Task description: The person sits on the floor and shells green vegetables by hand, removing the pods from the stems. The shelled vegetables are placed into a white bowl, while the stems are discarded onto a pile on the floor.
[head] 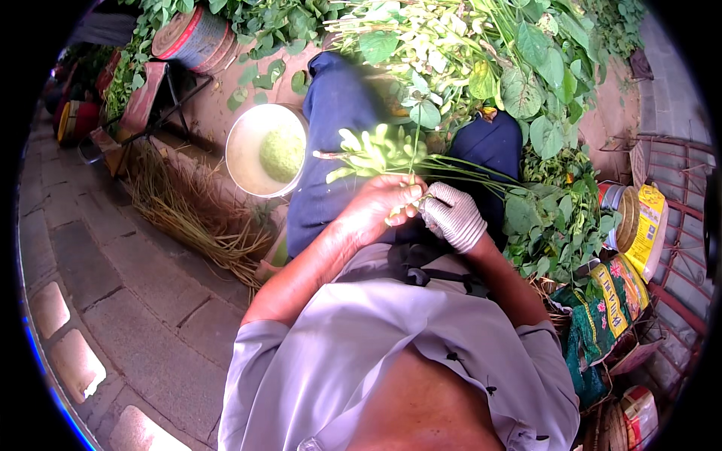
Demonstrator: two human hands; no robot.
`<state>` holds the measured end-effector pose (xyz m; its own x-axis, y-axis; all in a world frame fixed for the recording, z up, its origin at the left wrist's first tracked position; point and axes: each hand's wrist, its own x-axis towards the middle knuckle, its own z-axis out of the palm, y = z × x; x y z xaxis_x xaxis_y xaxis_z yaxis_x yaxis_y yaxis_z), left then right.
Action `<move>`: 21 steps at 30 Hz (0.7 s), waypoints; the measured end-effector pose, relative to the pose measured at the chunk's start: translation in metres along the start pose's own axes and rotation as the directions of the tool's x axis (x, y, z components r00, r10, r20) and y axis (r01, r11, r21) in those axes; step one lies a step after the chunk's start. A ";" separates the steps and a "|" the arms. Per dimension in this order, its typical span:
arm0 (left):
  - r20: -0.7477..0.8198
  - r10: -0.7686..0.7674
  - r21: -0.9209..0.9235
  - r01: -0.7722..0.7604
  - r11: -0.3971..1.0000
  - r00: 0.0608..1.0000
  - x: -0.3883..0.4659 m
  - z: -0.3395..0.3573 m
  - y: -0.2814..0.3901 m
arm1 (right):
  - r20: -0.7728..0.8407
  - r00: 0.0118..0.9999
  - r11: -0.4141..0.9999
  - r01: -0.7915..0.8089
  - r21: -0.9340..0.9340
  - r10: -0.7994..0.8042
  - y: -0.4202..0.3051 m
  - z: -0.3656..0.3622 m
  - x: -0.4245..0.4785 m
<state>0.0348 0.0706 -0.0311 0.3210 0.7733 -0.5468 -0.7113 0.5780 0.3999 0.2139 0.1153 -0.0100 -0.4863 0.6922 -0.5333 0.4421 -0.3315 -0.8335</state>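
Observation:
My left hand (pixel 389 197), bare, grips a green bean stalk (pixel 416 141) in front of my lap. Plump green pods (pixel 378 149), likely soybean, cluster just beyond its fingers, slightly blurred. My right hand (pixel 454 217) wears a ribbed white knit glove. Its fingertips meet those of the left hand, pinched at a small green pod (pixel 426 197) that is partly hidden. Long thin stems (pixel 474 169) run from the hands toward my right knee. Left of my leg stands a white bucket (pixel 240 149) with shelled green beans (pixel 283 153) inside.
A heap of podded bean plants (pixel 445 51) lies beyond my knees. Leafy plants (pixel 541 225) lie at my right, near a tin can (pixel 623 217), a yellow bag (pixel 648 237) and a metal grille (pixel 677 208). Dry stalks (pixel 197 220) and a folding stool (pixel 149 101) are at left.

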 end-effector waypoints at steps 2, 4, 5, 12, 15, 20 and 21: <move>-0.010 0.006 0.011 -0.006 1.000 1.000 -0.001 0.001 0.001 | 0.055 0.994 0.975 -0.102 0.196 0.093 0.002 -0.002 0.002; -0.013 0.013 0.025 -0.013 1.000 1.000 -0.001 0.001 0.000 | 0.051 0.995 0.957 -0.102 0.271 0.091 0.004 -0.002 0.003; 0.016 0.010 0.026 -0.011 1.000 1.000 -0.001 -0.001 -0.001 | 0.050 0.995 0.946 -0.101 0.309 0.090 0.005 -0.003 0.003; 0.073 0.032 0.045 -0.035 0.998 0.997 0.000 -0.007 -0.003 | 0.077 0.992 0.985 0.086 0.147 -0.098 0.018 -0.009 0.005; 0.083 0.042 0.045 -0.046 0.998 0.996 0.001 -0.008 -0.004 | 0.073 0.997 0.945 -0.036 0.324 0.013 0.020 -0.009 0.007; 0.090 0.033 0.051 -0.038 0.998 0.995 0.002 -0.010 -0.003 | 0.084 0.993 0.892 -0.108 0.438 0.079 0.016 -0.011 0.005; 0.085 0.035 0.049 -0.040 0.998 0.996 0.002 -0.008 -0.002 | 0.097 0.989 0.863 -0.142 0.485 0.108 0.012 -0.011 0.004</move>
<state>0.0319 0.0684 -0.0393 0.3476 0.8126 -0.4677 -0.6922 0.5589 0.4566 0.2253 0.1210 -0.0207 -0.5062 0.5870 -0.6318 0.0849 -0.6951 -0.7139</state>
